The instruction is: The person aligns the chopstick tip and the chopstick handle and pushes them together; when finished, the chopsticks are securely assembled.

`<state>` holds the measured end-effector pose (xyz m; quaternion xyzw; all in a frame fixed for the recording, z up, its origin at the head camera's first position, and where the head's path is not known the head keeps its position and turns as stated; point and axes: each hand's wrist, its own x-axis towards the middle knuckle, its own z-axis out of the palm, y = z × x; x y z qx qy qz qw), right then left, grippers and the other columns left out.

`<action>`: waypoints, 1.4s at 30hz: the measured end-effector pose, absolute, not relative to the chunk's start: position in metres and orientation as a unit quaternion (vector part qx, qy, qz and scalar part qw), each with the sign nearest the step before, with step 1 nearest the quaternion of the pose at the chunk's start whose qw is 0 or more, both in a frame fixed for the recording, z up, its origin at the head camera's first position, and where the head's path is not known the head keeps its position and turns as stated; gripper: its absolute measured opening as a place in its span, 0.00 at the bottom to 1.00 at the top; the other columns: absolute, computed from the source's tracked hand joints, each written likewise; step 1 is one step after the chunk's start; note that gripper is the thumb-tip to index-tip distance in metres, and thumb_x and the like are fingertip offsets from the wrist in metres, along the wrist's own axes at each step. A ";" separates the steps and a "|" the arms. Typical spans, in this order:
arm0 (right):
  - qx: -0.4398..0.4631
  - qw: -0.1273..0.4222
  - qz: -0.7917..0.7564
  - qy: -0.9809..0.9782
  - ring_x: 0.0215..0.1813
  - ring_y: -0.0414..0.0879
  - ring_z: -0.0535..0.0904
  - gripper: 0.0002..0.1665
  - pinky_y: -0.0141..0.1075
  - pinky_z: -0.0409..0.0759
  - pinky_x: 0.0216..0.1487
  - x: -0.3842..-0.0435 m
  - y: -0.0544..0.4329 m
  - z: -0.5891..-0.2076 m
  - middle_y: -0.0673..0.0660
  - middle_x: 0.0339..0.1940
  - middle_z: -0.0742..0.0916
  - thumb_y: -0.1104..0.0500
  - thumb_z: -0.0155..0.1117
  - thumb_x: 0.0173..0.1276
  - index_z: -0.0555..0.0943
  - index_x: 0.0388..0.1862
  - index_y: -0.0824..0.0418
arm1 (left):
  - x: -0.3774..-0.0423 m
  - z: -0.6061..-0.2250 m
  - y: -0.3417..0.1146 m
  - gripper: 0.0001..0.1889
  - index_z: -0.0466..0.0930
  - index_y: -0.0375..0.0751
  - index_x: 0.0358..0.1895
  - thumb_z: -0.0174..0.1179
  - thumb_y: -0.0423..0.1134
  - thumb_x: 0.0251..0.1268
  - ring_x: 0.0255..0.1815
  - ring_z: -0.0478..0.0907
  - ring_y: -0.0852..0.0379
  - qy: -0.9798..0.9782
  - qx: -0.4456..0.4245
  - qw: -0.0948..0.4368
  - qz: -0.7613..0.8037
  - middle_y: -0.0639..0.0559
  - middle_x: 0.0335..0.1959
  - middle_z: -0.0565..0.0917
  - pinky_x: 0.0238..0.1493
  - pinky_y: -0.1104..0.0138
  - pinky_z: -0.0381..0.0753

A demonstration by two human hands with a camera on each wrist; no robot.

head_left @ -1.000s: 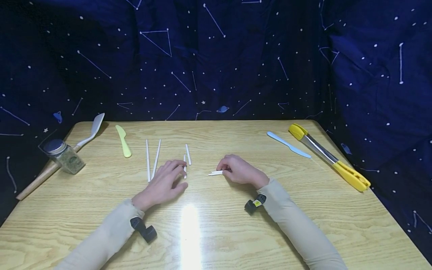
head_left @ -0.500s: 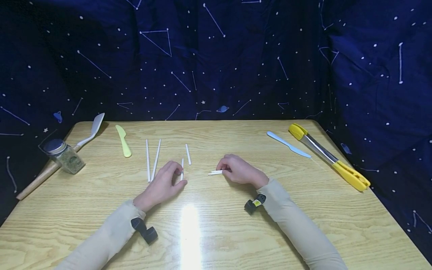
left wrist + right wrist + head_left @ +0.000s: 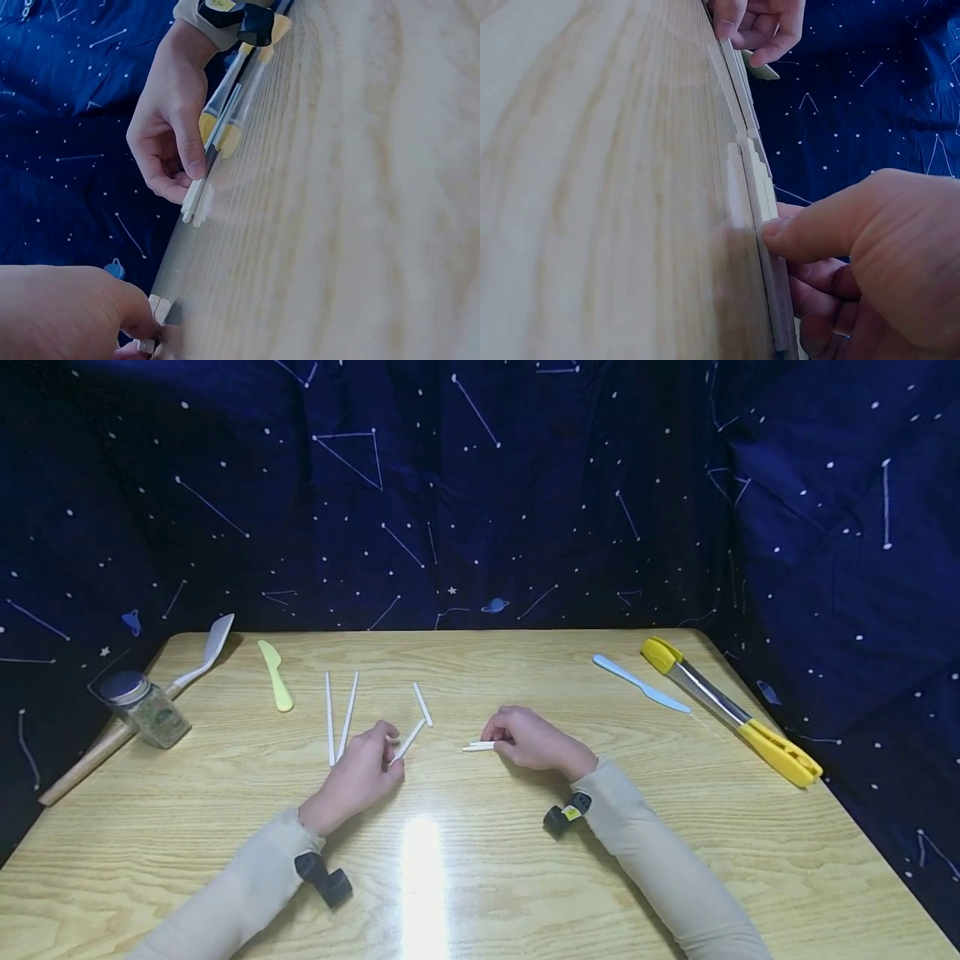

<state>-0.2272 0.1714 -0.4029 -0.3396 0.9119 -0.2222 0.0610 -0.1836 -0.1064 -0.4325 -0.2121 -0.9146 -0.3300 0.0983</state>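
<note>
In the head view my left hand [image 3: 356, 772] pinches a short, thin white stick [image 3: 409, 741] between thumb and fingers. The stick slants up to the right, and its far end meets the lower end of another short white stick [image 3: 422, 703] lying on the table. Farther right, my right hand [image 3: 536, 739] pinches thin white sticks [image 3: 478, 746] low at the tabletop, their free ends pointing left. The right wrist view shows the thumb of that hand [image 3: 900, 240] pressed against the sticks [image 3: 761, 180]; their exact number is hard to tell. Two longer white sticks [image 3: 329, 718] lie beyond the left hand.
On the left are a green knife [image 3: 276, 677], a spatula [image 3: 112, 739] with a wooden handle, and a glass jar [image 3: 156, 714] of dried herbs lying over it. A blue knife [image 3: 641, 681] and yellow-ended tongs [image 3: 731, 710] lie on the right. A starry cloth [image 3: 480, 493] hangs behind.
My left hand has taken hold of the nearer short stick and swung it from upright to slanting. The other short stick's lower end has shifted slightly right. My right hand stays put.
</note>
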 end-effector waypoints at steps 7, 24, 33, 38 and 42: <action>-0.338 0.062 -0.212 0.915 0.31 0.39 0.68 0.06 0.29 0.68 0.34 -0.227 0.171 -0.403 0.49 0.28 0.79 0.68 0.61 0.64 0.84 0.36 0.61 | -0.181 -0.431 -0.106 0.19 0.74 0.22 0.49 0.59 0.24 0.50 0.19 0.67 0.63 -0.918 -0.185 0.094 -0.337 0.50 0.22 0.75 0.17 0.73 0.67; -0.347 0.059 -0.212 0.912 0.32 0.39 0.71 0.06 0.29 0.72 0.36 -0.224 0.173 -0.399 0.51 0.31 0.81 0.68 0.62 0.63 0.83 0.36 0.62 | -0.180 -0.431 -0.102 0.09 0.81 0.26 0.38 0.56 0.26 0.55 0.24 0.65 0.59 -0.909 -0.181 0.111 -0.359 0.49 0.24 0.72 0.21 0.73 0.66; -0.334 0.044 -0.219 0.916 0.34 0.40 0.73 0.06 0.31 0.75 0.38 -0.224 0.172 -0.396 0.52 0.32 0.81 0.68 0.63 0.63 0.82 0.37 0.62 | -0.180 -0.430 -0.100 0.04 0.81 0.32 0.33 0.58 0.30 0.60 0.24 0.65 0.61 -0.902 -0.185 0.109 -0.375 0.52 0.24 0.71 0.22 0.73 0.66; -0.325 0.037 -0.228 0.917 0.35 0.41 0.75 0.05 0.32 0.76 0.40 -0.224 0.170 -0.394 0.53 0.33 0.83 0.68 0.62 0.63 0.81 0.36 0.61 | -0.180 -0.431 -0.099 0.03 0.82 0.35 0.32 0.61 0.31 0.61 0.23 0.64 0.62 -0.895 -0.205 0.115 -0.379 0.54 0.23 0.72 0.23 0.73 0.66; -0.319 0.038 -0.236 0.917 0.35 0.41 0.74 0.04 0.33 0.74 0.40 -0.224 0.170 -0.393 0.51 0.32 0.83 0.67 0.61 0.64 0.81 0.37 0.60 | -0.180 -0.432 -0.099 0.03 0.82 0.35 0.34 0.62 0.32 0.62 0.24 0.66 0.62 -0.886 -0.219 0.117 -0.391 0.55 0.23 0.74 0.23 0.73 0.67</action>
